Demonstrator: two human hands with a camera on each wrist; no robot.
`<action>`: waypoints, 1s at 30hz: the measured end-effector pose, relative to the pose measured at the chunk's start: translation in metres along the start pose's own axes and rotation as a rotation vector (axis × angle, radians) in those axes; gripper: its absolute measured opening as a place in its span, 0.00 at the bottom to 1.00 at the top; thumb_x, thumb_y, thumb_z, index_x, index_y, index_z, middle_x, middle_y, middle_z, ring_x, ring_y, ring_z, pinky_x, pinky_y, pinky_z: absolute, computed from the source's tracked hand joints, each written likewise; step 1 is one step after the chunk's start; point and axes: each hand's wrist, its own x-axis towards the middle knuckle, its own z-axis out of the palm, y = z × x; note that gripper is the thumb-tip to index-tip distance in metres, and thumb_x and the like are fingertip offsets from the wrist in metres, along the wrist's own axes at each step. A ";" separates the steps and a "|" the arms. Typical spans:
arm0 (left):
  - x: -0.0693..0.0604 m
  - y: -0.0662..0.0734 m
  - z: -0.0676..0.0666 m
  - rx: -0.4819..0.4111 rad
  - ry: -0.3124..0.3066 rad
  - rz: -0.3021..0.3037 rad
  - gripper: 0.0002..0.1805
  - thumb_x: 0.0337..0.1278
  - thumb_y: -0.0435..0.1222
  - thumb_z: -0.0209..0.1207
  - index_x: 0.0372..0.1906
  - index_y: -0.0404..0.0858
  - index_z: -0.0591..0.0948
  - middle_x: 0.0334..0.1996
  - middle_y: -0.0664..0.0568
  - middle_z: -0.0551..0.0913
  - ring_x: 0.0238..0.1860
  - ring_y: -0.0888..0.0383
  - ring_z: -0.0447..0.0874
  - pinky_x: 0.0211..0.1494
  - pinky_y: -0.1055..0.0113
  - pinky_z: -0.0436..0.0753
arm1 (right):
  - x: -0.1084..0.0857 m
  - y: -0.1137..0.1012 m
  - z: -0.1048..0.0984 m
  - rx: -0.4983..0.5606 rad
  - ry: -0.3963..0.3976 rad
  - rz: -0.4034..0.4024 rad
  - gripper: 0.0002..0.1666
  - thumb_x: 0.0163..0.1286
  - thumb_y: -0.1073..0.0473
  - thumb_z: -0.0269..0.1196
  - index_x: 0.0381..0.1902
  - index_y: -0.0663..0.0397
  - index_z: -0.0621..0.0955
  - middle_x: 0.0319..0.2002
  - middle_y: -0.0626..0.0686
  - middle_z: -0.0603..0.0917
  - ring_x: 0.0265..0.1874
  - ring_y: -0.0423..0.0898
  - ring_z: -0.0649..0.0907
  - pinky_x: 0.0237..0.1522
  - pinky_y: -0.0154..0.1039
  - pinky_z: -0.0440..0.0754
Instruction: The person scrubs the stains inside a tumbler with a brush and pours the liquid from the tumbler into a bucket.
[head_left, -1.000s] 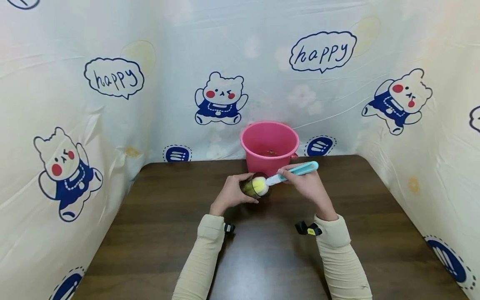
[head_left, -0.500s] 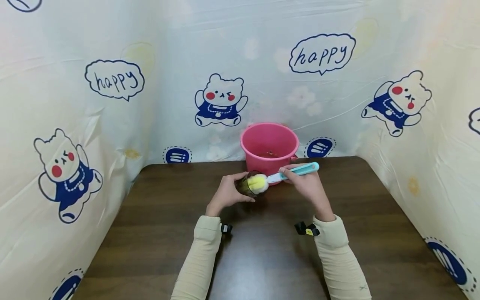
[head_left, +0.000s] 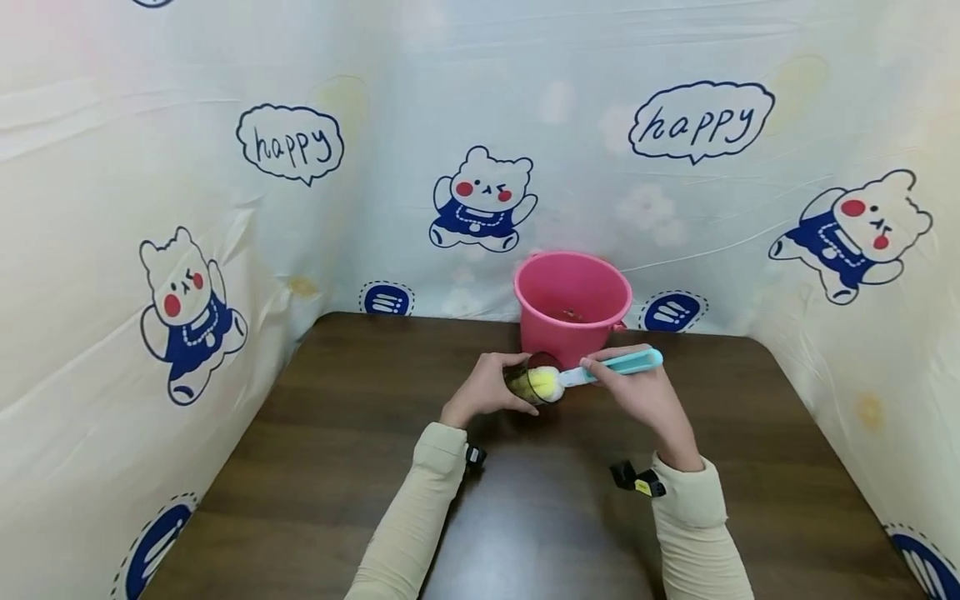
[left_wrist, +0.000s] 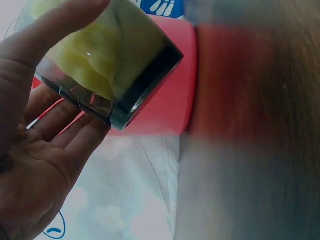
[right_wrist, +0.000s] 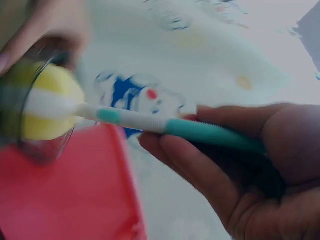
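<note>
The left hand (head_left: 487, 388) grips a dark transparent cup (head_left: 521, 385), tilted on its side with its mouth toward the right hand. In the left wrist view, thumb and fingers lie on opposite sides of the cup (left_wrist: 135, 75), and yellow sponge shows through its wall. The right hand (head_left: 643, 400) pinches the turquoise and white handle (head_left: 632, 362) of a sponge brush. Its yellow and white head (head_left: 546, 383) is partly inside the cup. The right wrist view shows the handle (right_wrist: 200, 131) between thumb and fingers, and the sponge (right_wrist: 55, 107) at the cup's rim.
A pink bucket (head_left: 564, 335) stands just behind the hands at the back of the brown wooden table (head_left: 337, 433), with something small and unclear inside it. A printed cloth (head_left: 390, 125) hangs behind the table and along both sides. Each wrist wears a small black device.
The head view has shifted, so the scene sits further right. The sponge went deeper into view at the cup's mouth, then back; both hands keep their holds.
</note>
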 end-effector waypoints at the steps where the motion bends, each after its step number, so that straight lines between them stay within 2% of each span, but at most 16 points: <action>1: 0.001 0.000 0.001 -0.009 -0.003 0.003 0.49 0.30 0.39 0.85 0.67 0.39 0.79 0.63 0.51 0.82 0.63 0.56 0.79 0.64 0.57 0.81 | -0.003 -0.001 -0.002 0.007 -0.005 -0.008 0.16 0.72 0.55 0.67 0.45 0.64 0.89 0.36 0.60 0.90 0.33 0.43 0.89 0.38 0.34 0.87; 3: 0.004 0.002 0.002 -0.025 -0.005 0.013 0.49 0.30 0.41 0.85 0.68 0.40 0.78 0.63 0.52 0.82 0.63 0.57 0.79 0.64 0.57 0.81 | -0.005 -0.002 -0.005 0.031 0.023 -0.019 0.16 0.72 0.55 0.67 0.46 0.64 0.89 0.37 0.61 0.90 0.32 0.41 0.89 0.39 0.36 0.88; 7: 0.007 0.005 -0.001 -0.036 0.006 0.020 0.50 0.30 0.42 0.86 0.68 0.40 0.78 0.63 0.52 0.82 0.62 0.57 0.79 0.65 0.57 0.80 | -0.005 -0.002 -0.004 0.010 0.123 0.005 0.20 0.72 0.51 0.67 0.48 0.64 0.88 0.37 0.61 0.90 0.30 0.36 0.87 0.36 0.31 0.86; 10: 0.007 0.006 -0.001 -0.015 -0.011 0.006 0.49 0.30 0.40 0.86 0.67 0.40 0.79 0.63 0.52 0.82 0.62 0.57 0.79 0.65 0.58 0.80 | -0.005 -0.001 -0.004 -0.023 0.074 -0.008 0.18 0.72 0.52 0.67 0.46 0.63 0.89 0.35 0.59 0.90 0.28 0.36 0.84 0.31 0.30 0.82; 13: 0.007 0.006 0.001 -0.010 -0.023 0.003 0.49 0.30 0.39 0.86 0.67 0.40 0.79 0.63 0.53 0.82 0.62 0.58 0.79 0.65 0.59 0.80 | -0.007 -0.003 -0.008 -0.019 0.023 -0.020 0.16 0.72 0.54 0.67 0.45 0.63 0.89 0.34 0.59 0.90 0.29 0.38 0.85 0.31 0.32 0.82; 17: 0.008 0.008 0.002 -0.036 -0.005 0.040 0.49 0.30 0.40 0.85 0.68 0.41 0.79 0.62 0.54 0.82 0.62 0.57 0.79 0.64 0.59 0.80 | -0.008 -0.004 -0.011 0.001 0.104 0.036 0.20 0.72 0.51 0.67 0.48 0.64 0.88 0.38 0.60 0.91 0.31 0.37 0.88 0.38 0.31 0.87; 19: 0.008 0.007 0.002 -0.041 -0.006 0.049 0.48 0.31 0.39 0.85 0.68 0.41 0.79 0.62 0.54 0.83 0.62 0.57 0.79 0.65 0.58 0.80 | -0.007 -0.003 -0.011 -0.008 0.114 0.056 0.21 0.72 0.50 0.67 0.48 0.63 0.88 0.37 0.59 0.91 0.31 0.36 0.88 0.38 0.31 0.86; 24: 0.005 0.001 -0.002 -0.031 -0.024 0.016 0.48 0.30 0.38 0.86 0.67 0.40 0.79 0.63 0.53 0.82 0.62 0.58 0.79 0.64 0.60 0.80 | -0.005 -0.002 -0.010 0.017 -0.028 -0.009 0.15 0.72 0.56 0.66 0.46 0.63 0.89 0.37 0.59 0.91 0.32 0.42 0.87 0.37 0.35 0.86; 27: 0.003 -0.001 -0.004 -0.041 0.002 0.015 0.49 0.29 0.39 0.86 0.68 0.41 0.79 0.63 0.53 0.82 0.62 0.57 0.79 0.63 0.59 0.81 | -0.002 0.001 -0.007 0.070 0.013 0.008 0.17 0.72 0.55 0.66 0.48 0.65 0.88 0.40 0.61 0.90 0.33 0.42 0.88 0.41 0.35 0.88; 30: 0.001 -0.002 -0.006 -0.055 0.019 0.018 0.49 0.29 0.38 0.86 0.67 0.41 0.79 0.62 0.52 0.82 0.60 0.56 0.80 0.62 0.58 0.81 | 0.001 0.004 -0.003 0.066 0.071 0.050 0.19 0.72 0.52 0.67 0.49 0.64 0.88 0.40 0.60 0.90 0.35 0.42 0.89 0.42 0.35 0.88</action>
